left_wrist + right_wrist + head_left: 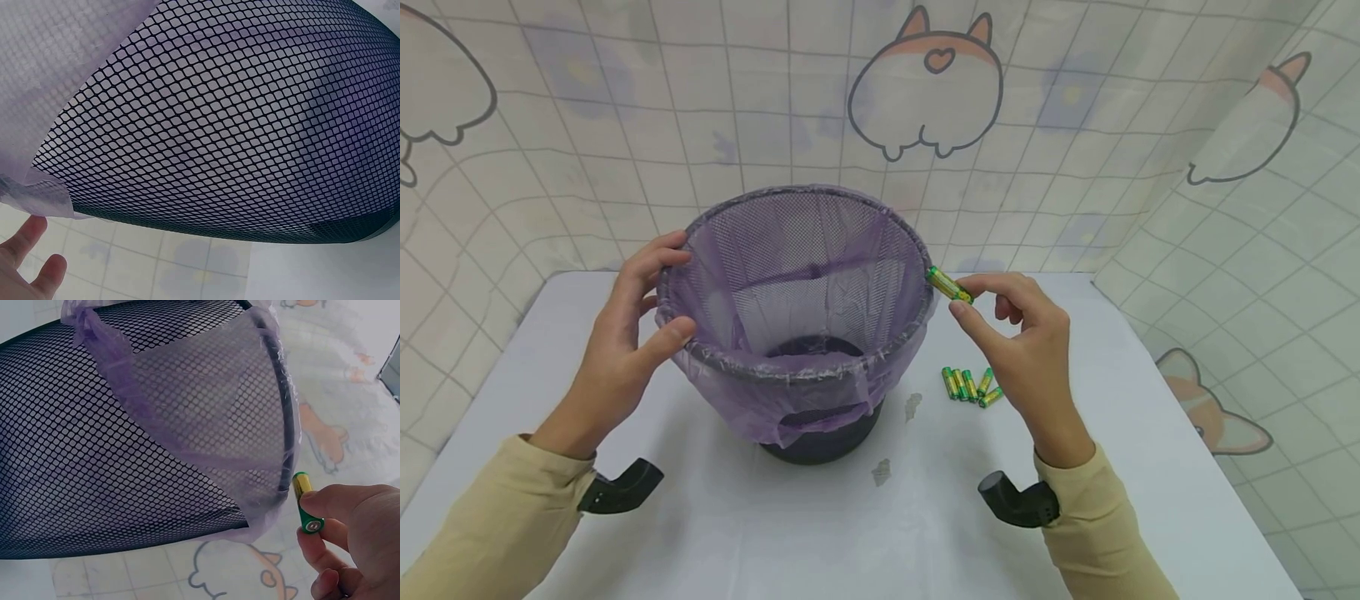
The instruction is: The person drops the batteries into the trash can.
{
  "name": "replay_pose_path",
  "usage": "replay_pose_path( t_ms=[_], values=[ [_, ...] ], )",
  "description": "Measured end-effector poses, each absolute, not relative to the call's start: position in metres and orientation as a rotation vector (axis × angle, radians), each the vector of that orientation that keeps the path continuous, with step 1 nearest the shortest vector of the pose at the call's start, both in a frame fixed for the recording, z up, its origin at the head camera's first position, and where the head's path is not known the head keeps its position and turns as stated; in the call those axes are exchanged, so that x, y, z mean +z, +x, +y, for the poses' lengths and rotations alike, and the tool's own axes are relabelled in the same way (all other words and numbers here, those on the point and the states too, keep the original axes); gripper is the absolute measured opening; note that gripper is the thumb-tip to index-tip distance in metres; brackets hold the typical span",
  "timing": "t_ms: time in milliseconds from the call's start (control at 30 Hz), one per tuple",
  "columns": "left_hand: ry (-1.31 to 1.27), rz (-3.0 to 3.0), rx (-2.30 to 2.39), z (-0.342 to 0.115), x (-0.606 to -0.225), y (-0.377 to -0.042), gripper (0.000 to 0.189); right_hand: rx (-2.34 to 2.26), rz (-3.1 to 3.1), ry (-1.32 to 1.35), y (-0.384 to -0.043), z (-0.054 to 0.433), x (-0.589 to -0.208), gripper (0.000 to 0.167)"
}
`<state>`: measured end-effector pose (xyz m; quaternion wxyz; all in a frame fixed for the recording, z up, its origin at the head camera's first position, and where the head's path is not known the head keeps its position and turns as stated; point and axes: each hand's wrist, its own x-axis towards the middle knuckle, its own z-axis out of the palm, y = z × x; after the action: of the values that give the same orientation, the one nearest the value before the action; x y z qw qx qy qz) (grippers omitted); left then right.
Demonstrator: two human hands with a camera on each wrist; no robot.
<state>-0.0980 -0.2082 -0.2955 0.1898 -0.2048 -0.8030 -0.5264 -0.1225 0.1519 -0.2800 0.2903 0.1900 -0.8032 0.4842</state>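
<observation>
A black mesh wastebasket point(820, 446), lined with a purple plastic bag point(752, 408), stands upright on the white table. My left hand point(617, 342) holds its left rim, thumb at the front and fingers farther back. In the left wrist view, the basket's mesh wall point(200, 125) fills most of the picture. Between thumb and fingers, my right hand point(1030, 342) pinches a green and yellow battery point(950, 285) right by the basket's right rim. The right wrist view shows this battery point(304, 497) just outside the bag-covered rim, one flat end towards the camera.
Several more green and yellow batteries point(968, 385) lie together on the white table point(917, 517), right of the basket. Two small grey patches point(882, 472) mark the tabletop. Behind the table hangs a checked cloth point(775, 100) with cartoon animals.
</observation>
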Motion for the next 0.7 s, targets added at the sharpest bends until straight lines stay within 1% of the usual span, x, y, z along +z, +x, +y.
replay_pose_path(
  t_ms=[700],
  values=[
    [-0.579,-2.250,-1.483,-0.2079,-0.2956,-0.0982,0.055,1.281,-2.158,0.579,-0.1266,0.1442,-0.2747,0.020]
  ],
)
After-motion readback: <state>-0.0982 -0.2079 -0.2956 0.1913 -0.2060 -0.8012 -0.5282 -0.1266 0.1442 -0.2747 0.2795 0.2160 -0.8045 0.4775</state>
